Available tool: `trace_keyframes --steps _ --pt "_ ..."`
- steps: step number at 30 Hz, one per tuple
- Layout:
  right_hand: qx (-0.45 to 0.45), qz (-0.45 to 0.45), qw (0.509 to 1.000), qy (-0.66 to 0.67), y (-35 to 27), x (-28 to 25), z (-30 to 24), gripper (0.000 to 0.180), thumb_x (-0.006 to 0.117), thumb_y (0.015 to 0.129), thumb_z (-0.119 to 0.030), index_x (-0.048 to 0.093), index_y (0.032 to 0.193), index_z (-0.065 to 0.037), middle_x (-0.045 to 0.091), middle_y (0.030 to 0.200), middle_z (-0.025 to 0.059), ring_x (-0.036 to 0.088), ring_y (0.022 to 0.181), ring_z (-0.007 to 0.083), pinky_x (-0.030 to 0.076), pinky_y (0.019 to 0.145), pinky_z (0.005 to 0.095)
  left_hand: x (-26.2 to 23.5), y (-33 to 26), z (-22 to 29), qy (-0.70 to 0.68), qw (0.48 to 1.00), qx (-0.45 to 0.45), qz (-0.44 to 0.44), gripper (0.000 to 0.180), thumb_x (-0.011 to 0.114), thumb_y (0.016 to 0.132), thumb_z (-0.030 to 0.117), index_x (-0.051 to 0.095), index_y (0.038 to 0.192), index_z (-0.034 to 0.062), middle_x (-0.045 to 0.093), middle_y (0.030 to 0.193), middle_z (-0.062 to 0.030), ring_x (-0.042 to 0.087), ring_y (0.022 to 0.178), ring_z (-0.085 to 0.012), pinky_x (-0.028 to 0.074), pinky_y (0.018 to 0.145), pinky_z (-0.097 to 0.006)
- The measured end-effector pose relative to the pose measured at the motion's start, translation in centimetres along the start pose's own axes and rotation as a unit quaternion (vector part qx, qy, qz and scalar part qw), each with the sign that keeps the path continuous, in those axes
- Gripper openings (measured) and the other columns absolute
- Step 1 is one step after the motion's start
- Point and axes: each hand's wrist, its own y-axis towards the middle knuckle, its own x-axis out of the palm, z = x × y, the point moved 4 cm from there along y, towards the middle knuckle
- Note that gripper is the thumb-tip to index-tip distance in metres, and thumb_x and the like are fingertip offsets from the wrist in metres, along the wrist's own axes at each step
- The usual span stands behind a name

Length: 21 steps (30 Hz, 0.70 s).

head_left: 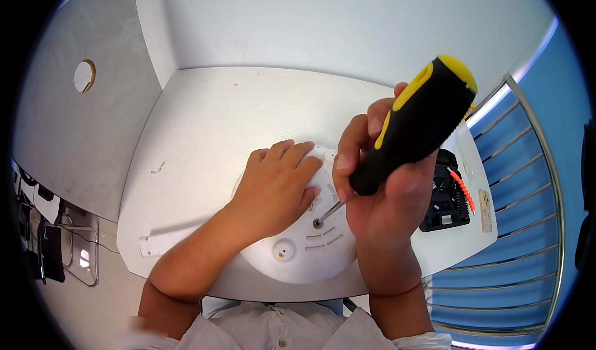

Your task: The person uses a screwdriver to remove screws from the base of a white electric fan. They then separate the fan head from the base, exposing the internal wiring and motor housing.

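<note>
round white plastic housing (298,250) — slotted vents, screwdriver (410,132) tip in it

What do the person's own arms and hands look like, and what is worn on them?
Both hands, the left hand and the right hand, are bare: no gloves, rings or watch show. The forearms are bare too. White sleeves end near the elbows, part of a white buttoned shirt.

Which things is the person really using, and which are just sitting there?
In use:
- screwdriver with black and yellow handle, gripped by the right hand
- round white plastic cover, pressed down by the left hand

Just lying about:
- black tool case to the right
- small white bracket at the table's left edge
</note>
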Motion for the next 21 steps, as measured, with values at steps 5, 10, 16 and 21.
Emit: trace_keyframes --steps 5,10,16,21 --pt "-0.014 -0.014 0.998 0.058 0.18 -0.04 0.08 0.069 0.062 0.084 -0.036 0.029 0.132 0.001 0.055 0.094 0.0127 0.057 0.072 0.0160 0.049 0.060 0.0275 -0.08 0.01 0.01 -0.001 1.000 0.010 0.009 0.039 0.066 0.077 0.021 0.054 0.111 0.0075 0.050 0.122 -0.0127 0.046 0.113 -0.0302 0.038 0.088 -0.042" --pt "0.005 0.051 0.996 0.075 0.06 0.38 0.16 0.062 0.035 0.094 -0.049 0.029 0.134 -0.002 0.054 0.086 0.0129 0.055 0.065 0.0174 0.048 0.053 0.0290 -0.27 0.14 0.08 0.004 1.000 0.003 -0.023 0.039 0.066 0.076 0.022 0.054 0.111 0.0078 0.050 0.122 -0.0118 0.046 0.113 -0.0294 0.038 0.088 -0.041" --pt "-0.010 -0.003 0.999 -0.038 0.08 -0.07 -0.42 0.080 0.055 0.084 -0.055 0.027 0.135 0.000 0.051 0.095 0.0074 0.056 0.070 0.0153 0.046 0.051 0.0248 0.18 -0.05 -0.15 0.000 1.000 0.012 0.014 0.040 0.066 0.076 0.022 0.054 0.111 0.0080 0.049 0.122 -0.0113 0.046 0.113 -0.0290 0.038 0.088 -0.041" --pt "0.002 -0.033 0.999 0.036 0.22 -0.11 -0.05 0.067 0.059 0.086 -0.041 0.031 0.129 0.001 0.053 0.092 0.0088 0.055 0.074 0.0151 0.047 0.063 0.0278 0.14 -0.04 -0.08 0.013 1.000 0.018 0.015 0.038 0.066 0.077 0.022 0.054 0.110 0.0082 0.050 0.122 -0.0113 0.046 0.114 -0.0290 0.038 0.087 -0.042"
